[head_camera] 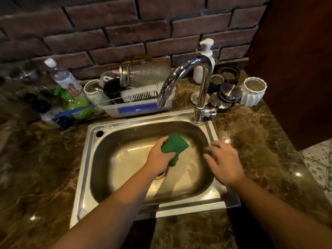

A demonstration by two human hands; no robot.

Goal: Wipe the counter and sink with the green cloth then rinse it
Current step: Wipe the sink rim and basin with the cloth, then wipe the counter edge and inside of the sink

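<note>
Hands over sink (86, 159), L (159, 155) gripping green cloth (175, 148) crumpled, R (222, 162) open

Dark red brick wall (125, 29) behind, brown wooden cabinet (296, 69) at right, pale patterned floor (319, 162) below.

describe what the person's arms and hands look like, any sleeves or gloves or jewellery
Both forearms are bare, with no sleeves in view. The left hand and right hand wear no gloves, and no rings, watch or bracelet show on the fingers or wrists.
</note>
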